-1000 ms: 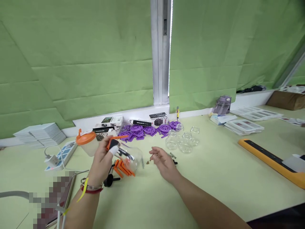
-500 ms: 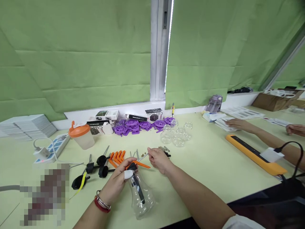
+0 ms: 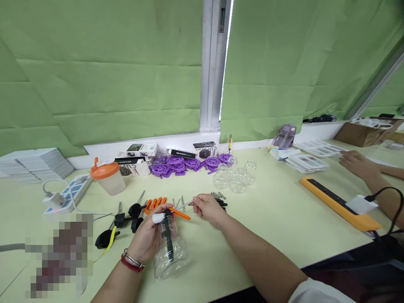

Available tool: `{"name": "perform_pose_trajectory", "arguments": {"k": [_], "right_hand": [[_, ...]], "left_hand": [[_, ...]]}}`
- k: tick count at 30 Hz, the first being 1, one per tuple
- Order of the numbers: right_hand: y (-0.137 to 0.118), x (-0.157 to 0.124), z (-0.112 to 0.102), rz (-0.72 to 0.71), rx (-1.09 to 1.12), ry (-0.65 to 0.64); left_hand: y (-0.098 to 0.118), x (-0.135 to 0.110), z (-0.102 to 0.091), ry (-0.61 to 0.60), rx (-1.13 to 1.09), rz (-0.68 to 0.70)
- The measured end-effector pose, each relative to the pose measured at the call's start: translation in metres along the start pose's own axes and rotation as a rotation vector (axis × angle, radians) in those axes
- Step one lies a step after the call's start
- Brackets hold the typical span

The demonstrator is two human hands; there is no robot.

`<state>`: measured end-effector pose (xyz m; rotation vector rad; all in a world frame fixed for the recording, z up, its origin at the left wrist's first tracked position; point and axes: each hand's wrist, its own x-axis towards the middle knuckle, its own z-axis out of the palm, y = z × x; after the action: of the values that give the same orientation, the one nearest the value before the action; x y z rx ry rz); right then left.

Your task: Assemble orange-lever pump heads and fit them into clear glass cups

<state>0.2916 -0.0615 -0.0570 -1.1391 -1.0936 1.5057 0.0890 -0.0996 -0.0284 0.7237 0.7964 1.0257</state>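
My left hand (image 3: 147, 235), with a white wrap on its thumb, is closed around the neck of a clear bottle (image 3: 176, 261). Inside the neck a black pump part (image 3: 169, 242) reaches down into the bottle, and an orange lever (image 3: 180, 214) sticks out to the right at the top. My right hand (image 3: 206, 208) pinches a thin metal rod (image 3: 184, 205), its far end near the lever. Left of the bottle lie several orange levers (image 3: 154, 203) and black pump heads (image 3: 136, 209). Loose metal pins (image 3: 182, 202), small springs (image 3: 219, 195) and black tubes (image 3: 222, 204) lie behind my hands.
Several clear bottles (image 3: 239, 184) and purple wheel-shaped parts (image 3: 175, 165) stand at the back. An orange-lidded cup (image 3: 112, 183) and a white power strip (image 3: 74, 191) are at the left. On the right lies a yellow power strip (image 3: 334, 204), with a co-worker's hand (image 3: 358, 165) beyond it.
My left hand and the bottle have moved left, and the bottle has turned more upright. My right hand has shifted slightly left. The co-worker's hand has moved right, away from the white stack.
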Motion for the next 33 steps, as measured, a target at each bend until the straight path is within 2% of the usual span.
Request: {"name": "perform_pose_trajectory", "arguments": {"k": [4,11,14,18,26,31,33], "right_hand": [[0.0,0.001,-0.001,-0.004,0.106,-0.067],[0.005,0.006,-0.001,-0.082,0.085,-0.036],[0.005,0.004,0.0,-0.045,0.131,-0.045],[0.006,0.004,0.003,-0.012,0.025,0.031],[0.005,0.002,0.001,-0.293,-0.132,0.038],[0.003,-0.003,0.002,-0.47,-0.081,-0.004],[0.001,-0.005,0.003,-0.475,-0.043,-0.008]], "left_hand": [[0.0,0.002,-0.004,-0.007,0.001,-0.003],[0.0,0.006,-0.006,0.005,-0.01,-0.03],[-0.001,0.008,-0.008,0.005,-0.012,-0.031],[-0.001,0.008,-0.01,0.008,-0.018,-0.036],[0.006,0.006,-0.011,-0.003,-0.083,-0.049],[0.01,0.012,-0.023,-0.056,-0.066,-0.083],[0.01,0.012,-0.024,-0.082,-0.069,-0.088]]}}
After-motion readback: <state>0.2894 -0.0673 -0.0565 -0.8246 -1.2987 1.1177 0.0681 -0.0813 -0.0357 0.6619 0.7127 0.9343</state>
